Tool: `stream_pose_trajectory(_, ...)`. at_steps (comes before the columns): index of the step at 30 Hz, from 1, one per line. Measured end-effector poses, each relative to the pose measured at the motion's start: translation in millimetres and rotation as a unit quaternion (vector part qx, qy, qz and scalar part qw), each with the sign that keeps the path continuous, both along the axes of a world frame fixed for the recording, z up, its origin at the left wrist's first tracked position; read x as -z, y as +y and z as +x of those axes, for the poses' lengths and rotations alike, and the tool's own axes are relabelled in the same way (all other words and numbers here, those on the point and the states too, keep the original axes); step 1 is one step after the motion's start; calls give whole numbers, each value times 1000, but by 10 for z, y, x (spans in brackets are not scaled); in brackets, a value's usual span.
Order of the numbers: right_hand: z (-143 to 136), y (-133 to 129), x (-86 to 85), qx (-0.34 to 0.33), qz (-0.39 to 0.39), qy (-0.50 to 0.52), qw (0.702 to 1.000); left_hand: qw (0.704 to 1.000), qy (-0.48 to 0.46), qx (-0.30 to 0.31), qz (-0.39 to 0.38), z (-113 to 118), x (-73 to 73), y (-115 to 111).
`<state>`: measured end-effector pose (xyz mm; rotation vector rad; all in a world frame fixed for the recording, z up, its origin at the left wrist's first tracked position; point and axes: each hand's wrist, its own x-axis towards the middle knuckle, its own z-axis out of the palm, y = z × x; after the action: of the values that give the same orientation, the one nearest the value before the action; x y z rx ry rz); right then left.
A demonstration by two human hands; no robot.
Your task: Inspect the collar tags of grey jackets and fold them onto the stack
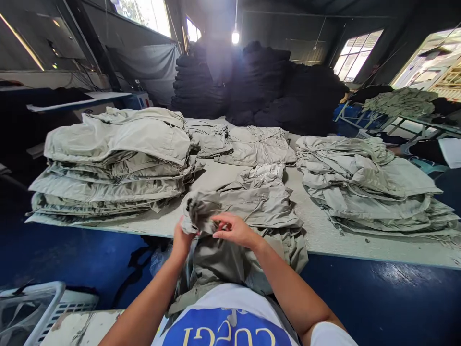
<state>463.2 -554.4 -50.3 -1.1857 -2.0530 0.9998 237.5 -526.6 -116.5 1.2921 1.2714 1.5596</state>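
Observation:
A grey-green garment (252, 206) lies over the table's front edge, its lower part hanging down against my body. My left hand (183, 238) is closed around a bunched end of it, which is raised above the tabletop and slightly blurred. On the right side of that bunch, my right hand (236, 230) has its fingers curled with the fingertips at the cloth. Dark spots show inside the bunched opening, too small to make out. Just beyond, the garment's gathered far end rests flat on the table.
On the pale table (216, 175), a tall garment stack (115, 163) stands left and another stack (370, 182) right. Folded garments (255, 146) lie at the back. Dark cloth piles (252, 86) rise behind. A white plastic basket (54, 307) sits low on the left.

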Motion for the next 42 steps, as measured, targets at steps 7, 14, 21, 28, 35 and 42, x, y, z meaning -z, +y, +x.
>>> stream_pose_trajectory(7,1002,502,307,209,8,-70,975,977,31,-194,86,-573,-476,149)
stream_pose_trajectory(14,1782,600,-305,554,429,84,708,911,369,34,180,71,-478,377)
stream_pose_trajectory(21,1375,610,200,271,181,-371,870,790,591,162,-36,686,-283,1463)
stream_pose_trajectory(28,1400,-102,192,252,-41,-497,829,725,678,42,-117,255,-301,1362)
stream_pose_trajectory(35,1122,480,8,254,51,-383,887,746,651,137,40,837,-328,1318)
stream_pose_trajectory(42,1504,500,314,22,-21,-303,953,761,605,235,15,686,25,788)
